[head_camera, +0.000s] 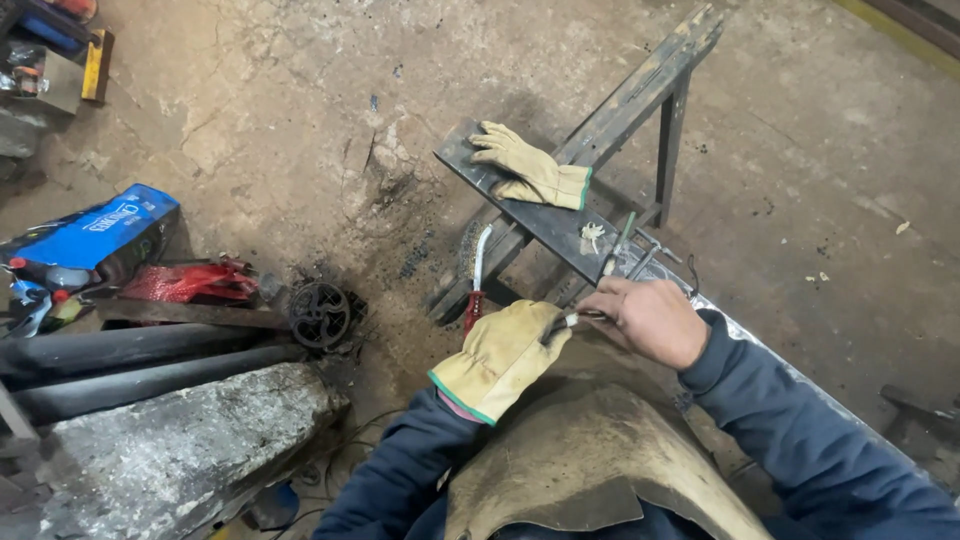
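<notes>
From the head camera, the left hand (500, 357), in a tan leather glove, and the bare right hand (652, 320) both pinch closed on a thin metal rod with a white tip (572, 319), beside the dark steel plate (520, 215). The spare tan leather glove (532, 167) lies on that plate, well apart. As I judge it, the ungloved fingers could be nicked or burned if the rod slips.

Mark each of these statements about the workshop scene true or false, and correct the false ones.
1. The left hand wears a tan work glove. True.
2. The right hand is gloved too. False: it is bare.
3. A spare glove lies on the dark metal plate. True.
4. A wire brush with a red handle lies on the blue box. False: it lies by the plate, near the left hand.
5. Both hands meet on a thin rod. True.
</notes>
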